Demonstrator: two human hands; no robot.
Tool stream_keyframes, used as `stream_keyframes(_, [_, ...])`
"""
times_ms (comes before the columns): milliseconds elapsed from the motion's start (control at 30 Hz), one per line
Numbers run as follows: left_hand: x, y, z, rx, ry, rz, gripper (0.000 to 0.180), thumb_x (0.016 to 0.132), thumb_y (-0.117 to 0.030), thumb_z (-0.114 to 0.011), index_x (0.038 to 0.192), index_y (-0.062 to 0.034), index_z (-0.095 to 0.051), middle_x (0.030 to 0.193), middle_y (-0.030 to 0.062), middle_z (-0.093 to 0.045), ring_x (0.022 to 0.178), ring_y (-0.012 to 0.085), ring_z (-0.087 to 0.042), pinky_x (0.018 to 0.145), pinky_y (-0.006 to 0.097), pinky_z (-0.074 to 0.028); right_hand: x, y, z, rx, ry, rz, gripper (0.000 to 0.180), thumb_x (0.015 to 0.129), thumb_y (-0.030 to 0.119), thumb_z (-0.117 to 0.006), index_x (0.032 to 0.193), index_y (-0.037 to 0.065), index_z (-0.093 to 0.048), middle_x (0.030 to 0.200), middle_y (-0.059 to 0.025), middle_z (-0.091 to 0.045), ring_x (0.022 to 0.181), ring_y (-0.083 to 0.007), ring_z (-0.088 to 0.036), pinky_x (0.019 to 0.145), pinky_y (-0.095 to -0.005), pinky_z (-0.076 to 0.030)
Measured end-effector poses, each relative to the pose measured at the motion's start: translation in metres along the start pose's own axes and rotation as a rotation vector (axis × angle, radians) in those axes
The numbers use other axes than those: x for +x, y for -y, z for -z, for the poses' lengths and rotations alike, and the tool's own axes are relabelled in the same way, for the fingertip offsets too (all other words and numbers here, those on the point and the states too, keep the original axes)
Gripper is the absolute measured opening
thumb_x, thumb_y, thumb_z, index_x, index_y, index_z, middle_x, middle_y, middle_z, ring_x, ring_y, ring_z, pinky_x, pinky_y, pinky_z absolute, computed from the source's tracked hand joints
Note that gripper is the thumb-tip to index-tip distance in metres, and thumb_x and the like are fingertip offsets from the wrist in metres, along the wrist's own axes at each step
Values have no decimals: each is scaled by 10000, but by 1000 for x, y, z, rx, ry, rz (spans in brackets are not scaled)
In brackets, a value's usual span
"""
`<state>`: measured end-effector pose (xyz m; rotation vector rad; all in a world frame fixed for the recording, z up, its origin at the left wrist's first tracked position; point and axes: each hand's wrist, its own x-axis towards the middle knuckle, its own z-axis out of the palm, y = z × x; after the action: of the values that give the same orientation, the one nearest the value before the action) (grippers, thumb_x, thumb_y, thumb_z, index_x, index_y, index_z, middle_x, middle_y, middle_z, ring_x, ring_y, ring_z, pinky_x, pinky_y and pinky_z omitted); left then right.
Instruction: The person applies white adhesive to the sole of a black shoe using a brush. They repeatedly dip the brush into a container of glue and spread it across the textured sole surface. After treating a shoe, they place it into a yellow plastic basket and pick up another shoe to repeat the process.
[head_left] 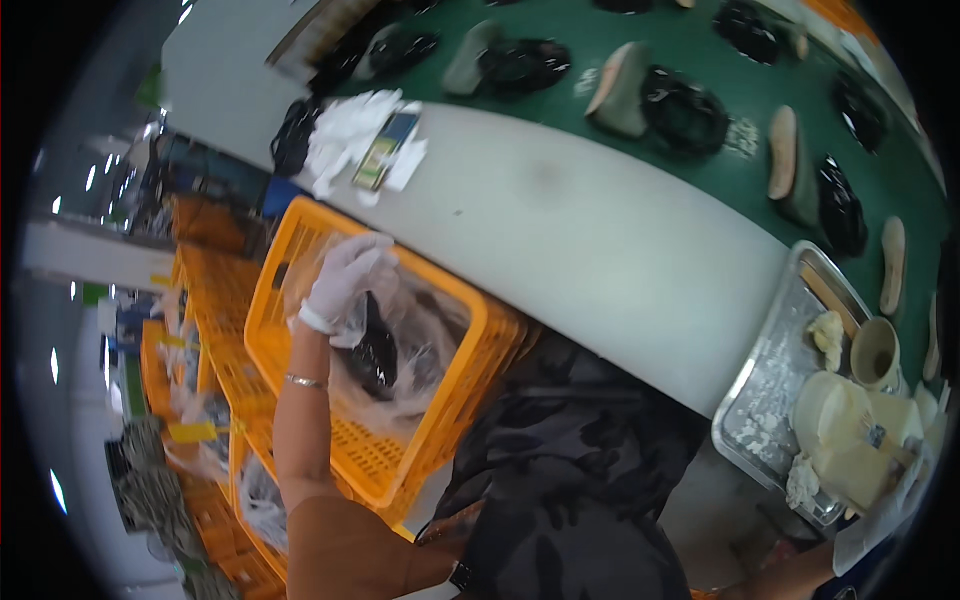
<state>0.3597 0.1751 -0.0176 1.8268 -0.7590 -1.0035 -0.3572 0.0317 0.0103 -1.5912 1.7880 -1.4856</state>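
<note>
Dark clothing (580,470) lies nearest. My gloved left hand (350,280) is over one orange crate (478,318) containing one visible glossy black piece (377,355); I cannot tell whether its fingers grip. My right hand (876,528), blurred at the rim, is likewise unreadable.

Wht bench (560,210) runs approx 11 to 3 o'c. At its 11 end: crumpled wht glove-like pile (340,135) w/ small dk & yellowish pkt (385,155). At its 3-4 end: metal tray (785,325) w/ cup (876,355), wht tub (828,410), wht crumbs (765,430). Grn surface (560,92) beyond, 12 to 3: blk glossy pcs (685,110) beside grey-grn pcs (630,105), some tan-faced. Orange crate (440,408), 8 o'c: clr plastic (425,320) & blk shiny pc (380,360) inside.
</note>
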Motion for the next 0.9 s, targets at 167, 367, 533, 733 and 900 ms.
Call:
stream_keyframes(167, [-67, 110, 63, 59, 196, 361, 206, 881, -171, -514, 995, -19, -594, 823, 47, -648, 748, 109, -610, 652, 235, -510, 21, -4, 3, -225, 74, 157, 334, 942, 247, -458, 1123, -21, -541, 1070, -92, -577, 969, -152, -547, 789, -266, -437])
stream_keyframes(367, [-35, 250, 73, 623, -49, 34, 143, 816, -136, -545, 848, -14, -612, 802, 159, -622, 745, 262, -602, 712, 323, -464, 31, 10, -4, -286, 66, 162, 333, 952, 266, -427, 1112, 3, -553, 1060, -49, -580, 908, -120, -524, 797, -245, -427])
stream_keyframes(533, [-27, 249, 42, -36, -205, 183, 539, 798, -208, -657, 1225, 27, -426, 1072, 134, -573, 910, 192, -578, 800, 293, -461, 44, 1, 12, -229, 91, 28, 348, 938, 308, -453, 1108, 26, -566, 1036, -32, -572, 878, -105, -501, 768, -219, -398])
stream_keyframes(733, [-67, 284, -45, 395, -353, -28, 962, 643, -262, -760, 1371, 26, -202, 1180, 259, -501, 1060, 378, -509, 921, 381, -399, 36, 15, -8, -216, -29, -4, 373, 913, 372, -470, 1087, 64, -590, 984, -5, -555, 855, -102, -476, 748, -220, -389])
stream_keyframes(900, [-67, 265, -55, 386, -385, 39, 716, 699, -157, -725, 1287, 23, -360, 1067, 157, -594, 949, 211, -576, 850, 303, -445, 34, 24, -7, -290, -36, -105, 366, 893, 379, -488, 1074, 82, -603, 957, -12, -547, 860, -118, -486, 732, -229, -410])
